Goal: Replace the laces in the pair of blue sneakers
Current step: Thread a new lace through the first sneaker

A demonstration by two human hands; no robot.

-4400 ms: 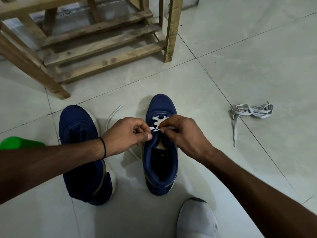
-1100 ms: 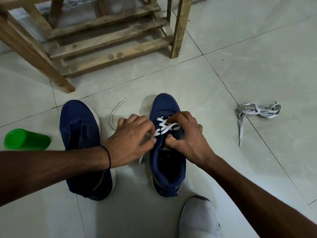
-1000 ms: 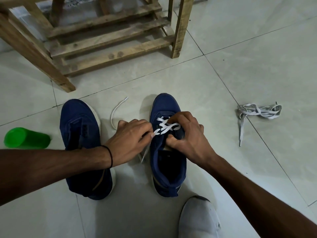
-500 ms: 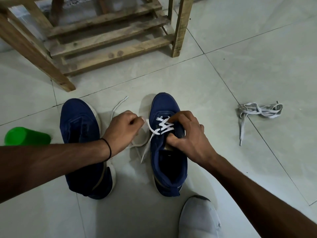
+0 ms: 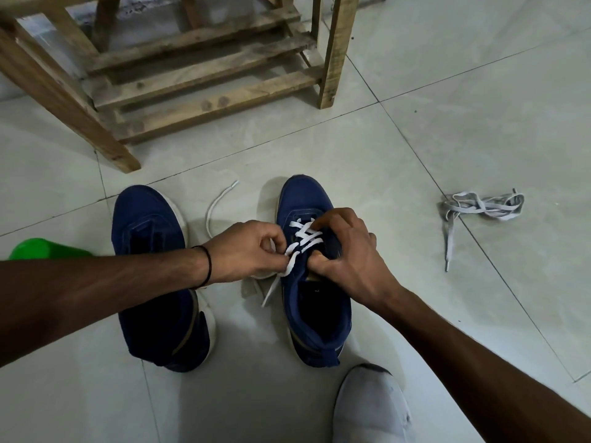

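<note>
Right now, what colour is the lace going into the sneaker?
White lace, clearest in the head view.

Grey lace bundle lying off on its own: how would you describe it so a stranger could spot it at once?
Start at the wooden rack at the top, then drop to the blue sneakers below it. Well to their right lies the grey lace bundle, straddling a floor-tile joint. Unlike the white lace threaded through one sneaker, it is grey, tangled and attached to nothing.

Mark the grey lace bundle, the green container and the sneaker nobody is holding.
grey lace bundle [image 5: 484,208], head view, on its tangled middle.
green container [image 5: 38,249], head view, on its side above the forearm.
unheld sneaker [image 5: 142,207], head view, on its toe.
</note>
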